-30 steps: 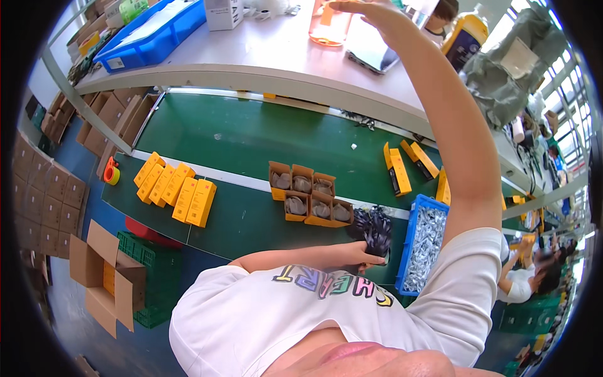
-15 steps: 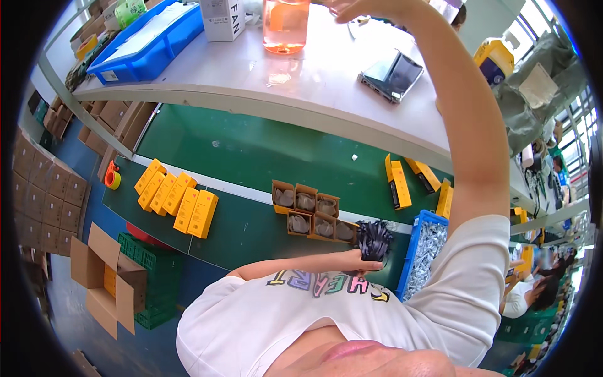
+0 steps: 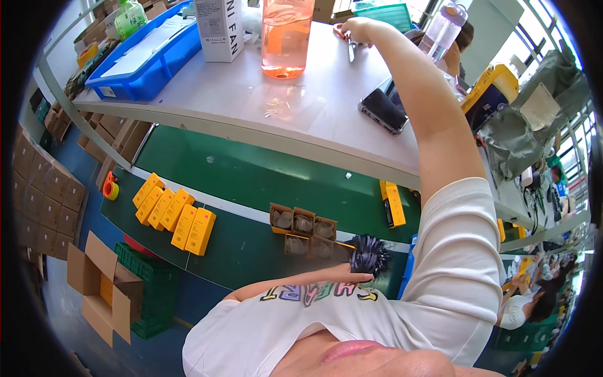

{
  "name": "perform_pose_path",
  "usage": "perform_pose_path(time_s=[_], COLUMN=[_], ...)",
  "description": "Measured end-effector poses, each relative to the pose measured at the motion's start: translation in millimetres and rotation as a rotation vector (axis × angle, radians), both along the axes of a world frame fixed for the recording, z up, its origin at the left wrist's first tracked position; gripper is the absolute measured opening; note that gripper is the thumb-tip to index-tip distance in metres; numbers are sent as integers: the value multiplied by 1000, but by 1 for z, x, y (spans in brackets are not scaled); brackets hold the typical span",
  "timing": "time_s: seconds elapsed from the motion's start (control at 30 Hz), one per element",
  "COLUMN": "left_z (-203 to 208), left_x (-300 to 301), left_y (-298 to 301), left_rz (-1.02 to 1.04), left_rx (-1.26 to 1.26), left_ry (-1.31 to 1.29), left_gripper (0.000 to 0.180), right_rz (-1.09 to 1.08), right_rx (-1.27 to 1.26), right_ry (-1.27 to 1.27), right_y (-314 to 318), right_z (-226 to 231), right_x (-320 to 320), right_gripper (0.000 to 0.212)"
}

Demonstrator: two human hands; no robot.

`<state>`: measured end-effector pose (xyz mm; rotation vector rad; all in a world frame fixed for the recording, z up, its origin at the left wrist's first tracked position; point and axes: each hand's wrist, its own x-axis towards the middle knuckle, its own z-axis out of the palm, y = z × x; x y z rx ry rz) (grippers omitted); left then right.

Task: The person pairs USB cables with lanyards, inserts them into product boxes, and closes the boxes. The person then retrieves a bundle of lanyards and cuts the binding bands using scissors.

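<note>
On the raised white shelf [image 3: 339,100], my right hand [image 3: 365,29] is at the far end of my outstretched arm. Its fingers are closed on the orange handles of a pair of scissors [image 3: 351,50], blades toward me. Low in front of my chest, my left hand [image 3: 358,274] grips a bundle of thin black strips [image 3: 370,254], which fan out at the top. Beside that bundle stand several opened small boxes [image 3: 303,224] holding clear, rounded pieces.
Closed yellow boxes [image 3: 173,210] stand left on the green table [image 3: 239,251]; another yellow box [image 3: 393,206] lies right. The shelf carries a pink bottle [image 3: 286,53], white carton [image 3: 218,31], blue tray [image 3: 135,81] and phone [image 3: 384,112]. An opened carton [image 3: 97,314] sits lower left.
My right hand has come fully into view with the scissors. More of the shelf shows as the view has tilted upward. My left hand still keeps the black bundle, now tilted differently.
</note>
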<state>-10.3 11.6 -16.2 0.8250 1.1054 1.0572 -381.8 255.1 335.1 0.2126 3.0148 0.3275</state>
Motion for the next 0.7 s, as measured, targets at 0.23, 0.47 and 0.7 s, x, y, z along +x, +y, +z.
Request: perform_pose_path(time_s=[0.23, 0.47, 0.7], left_z=[-18, -11, 39], left_x=[8, 13, 16], left_y=[3, -10, -9], left_rz=[-88, 112, -253], left_rx=[72, 48, 159], left_ry=[11, -191, -134], left_gripper=[44, 44, 42], right_rz=[435, 202, -15], right_rx=[517, 445, 564], right_ry=[182, 67, 110], right_y=[-2, -19, -71], right_z=[-7, 8, 71], right_x=[20, 54, 165], right_gripper=[31, 28, 33])
